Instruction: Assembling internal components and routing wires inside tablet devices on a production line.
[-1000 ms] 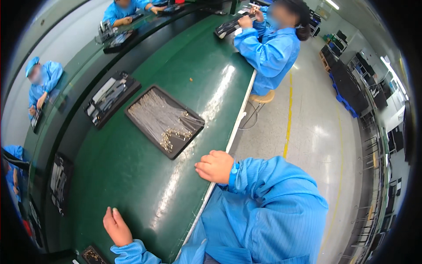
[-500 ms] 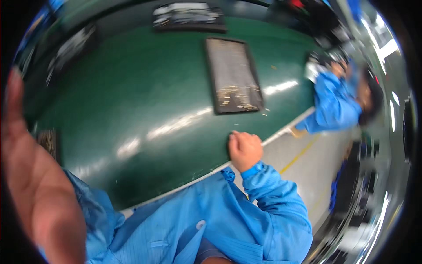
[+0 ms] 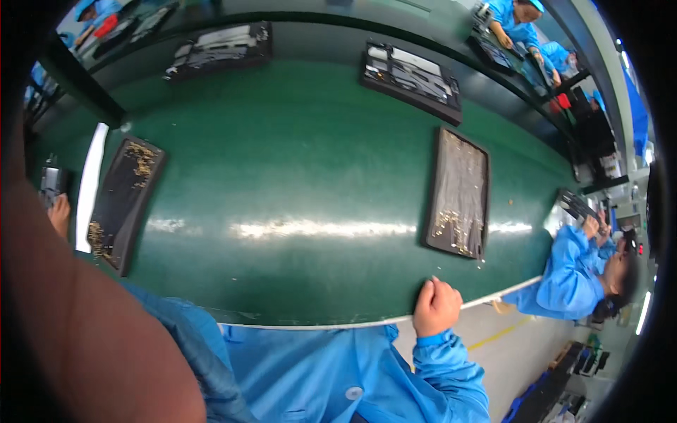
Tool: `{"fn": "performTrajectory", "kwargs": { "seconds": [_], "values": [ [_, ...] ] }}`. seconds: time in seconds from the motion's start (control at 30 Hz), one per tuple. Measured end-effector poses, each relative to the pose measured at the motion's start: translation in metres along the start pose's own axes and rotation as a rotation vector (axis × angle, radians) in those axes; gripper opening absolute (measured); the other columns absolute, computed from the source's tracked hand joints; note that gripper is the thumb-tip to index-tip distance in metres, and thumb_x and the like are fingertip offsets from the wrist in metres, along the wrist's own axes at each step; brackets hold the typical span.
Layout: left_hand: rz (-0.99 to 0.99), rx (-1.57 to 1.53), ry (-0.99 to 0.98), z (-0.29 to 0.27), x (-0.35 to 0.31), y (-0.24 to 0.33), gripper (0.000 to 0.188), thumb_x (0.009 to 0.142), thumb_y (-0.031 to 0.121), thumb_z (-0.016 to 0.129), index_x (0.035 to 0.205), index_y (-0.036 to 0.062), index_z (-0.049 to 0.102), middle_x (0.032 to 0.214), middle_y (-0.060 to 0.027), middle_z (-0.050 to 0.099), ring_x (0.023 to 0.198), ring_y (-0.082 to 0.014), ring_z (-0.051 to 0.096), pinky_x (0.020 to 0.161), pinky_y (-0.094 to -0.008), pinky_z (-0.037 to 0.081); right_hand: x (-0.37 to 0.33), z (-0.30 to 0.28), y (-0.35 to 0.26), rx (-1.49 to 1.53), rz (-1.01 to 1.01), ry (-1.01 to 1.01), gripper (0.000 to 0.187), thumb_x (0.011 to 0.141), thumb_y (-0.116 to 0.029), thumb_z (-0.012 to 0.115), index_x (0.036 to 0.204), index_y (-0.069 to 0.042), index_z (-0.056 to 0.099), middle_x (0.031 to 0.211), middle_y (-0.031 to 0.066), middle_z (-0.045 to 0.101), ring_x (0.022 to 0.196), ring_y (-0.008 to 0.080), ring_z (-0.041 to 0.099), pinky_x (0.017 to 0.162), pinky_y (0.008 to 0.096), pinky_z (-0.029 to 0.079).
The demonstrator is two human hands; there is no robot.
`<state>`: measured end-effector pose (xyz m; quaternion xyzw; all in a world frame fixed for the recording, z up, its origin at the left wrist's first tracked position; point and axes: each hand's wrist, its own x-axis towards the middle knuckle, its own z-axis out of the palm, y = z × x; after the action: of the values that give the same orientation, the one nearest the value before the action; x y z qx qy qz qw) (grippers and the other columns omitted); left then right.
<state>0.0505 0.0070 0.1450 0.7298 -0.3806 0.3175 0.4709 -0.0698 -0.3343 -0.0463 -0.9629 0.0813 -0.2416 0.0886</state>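
Note:
My left hand looms very close along the left rim, large and blurred, its fingers out of the picture. My right hand rests as a closed fist at the near edge of the green table; what it holds, if anything, is hidden. Beyond the fist lies a dark shallow tray of thin grey strands with small gold ends, some hanging over its near rim. A few tiny light bits lie between that tray and the fist. Past my left hand is another dark tray with small gold pieces at both ends.
A white strip lies beside the left tray. Two black trays of grey and white parts stand at the back. A co-worker's hand is at far left by a dark device. Another co-worker in blue works at right.
The view has levelled and turned, so the left tray and white strip now show fully. My left hand's fingers have left the picture. My right fist stays at the table edge.

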Motion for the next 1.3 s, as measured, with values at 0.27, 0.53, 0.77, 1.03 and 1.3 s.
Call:
{"fn": "performTrajectory", "kwargs": {
  "seconds": [0.27,0.53,0.77,1.03,1.3],
  "values": [
    [0.074,0.107,0.348,-0.058,0.006,0.038,0.056,0.078,0.036,0.047,0.116,-0.0049,0.036,0.117,-0.0179,0.039,0.109,-0.0282,0.038,0.094,-0.0401,0.026,-0.005,-0.023,-0.006,-0.164,0.023,-0.058,0.019,0.070,-0.014,0.048,0.054,-0.004,0.047,0.054,0.0167,0.046,0.052,0.0337,0.046,0.046,0.0432,0.033],
    [0.232,-0.076,0.539,-0.078,-0.013,0.038,0.060,0.077,0.039,0.048,0.116,-0.0044,0.035,0.118,-0.0183,0.039,0.110,-0.0294,0.037,0.095,-0.0417,0.025,-0.018,0.003,-0.037,-0.222,0.167,-0.012,0.017,0.071,-0.014,0.049,0.060,-0.003,0.051,0.056,0.0167,0.049,0.053,0.0333,0.046,0.049,0.0425,0.034],
    [0.038,0.012,0.356,-0.080,-0.015,0.027,0.064,0.076,0.042,0.049,0.117,-0.0039,0.034,0.119,-0.0186,0.038,0.111,-0.0305,0.036,0.095,-0.0432,0.024,-0.018,-0.007,-0.038,-0.133,0.067,-0.012,0.012,0.072,-0.013,0.050,0.068,-0.002,0.054,0.064,0.0136,0.052,0.059,0.0301,0.047,0.053,0.0387,0.036],
    [-0.221,-0.228,0.240,-0.062,-0.033,0.009,0.067,0.074,0.045,0.050,0.118,-0.0034,0.034,0.120,-0.0190,0.037,0.111,-0.0317,0.035,0.096,-0.0448,0.023,-0.022,-0.002,-0.042,-0.038,0.028,-0.017,0.009,0.071,-0.006,0.052,0.076,0.000,0.056,0.067,0.0104,0.054,0.059,0.0273,0.048,0.056,0.0356,0.037],
    [-0.293,-0.388,0.160,-0.070,-0.013,0.016,0.071,0.073,0.049,0.051,0.118,-0.0029,0.033,0.121,-0.0193,0.036,0.112,-0.0329,0.034,0.096,-0.0465,0.022,-0.017,-0.010,-0.056,-0.024,0.007,-0.050,0.009,0.071,-0.008,0.054,0.076,-0.002,0.057,0.069,0.0105,0.055,0.060,0.0272,0.049,0.057,0.0349,0.038]
  ]
}}
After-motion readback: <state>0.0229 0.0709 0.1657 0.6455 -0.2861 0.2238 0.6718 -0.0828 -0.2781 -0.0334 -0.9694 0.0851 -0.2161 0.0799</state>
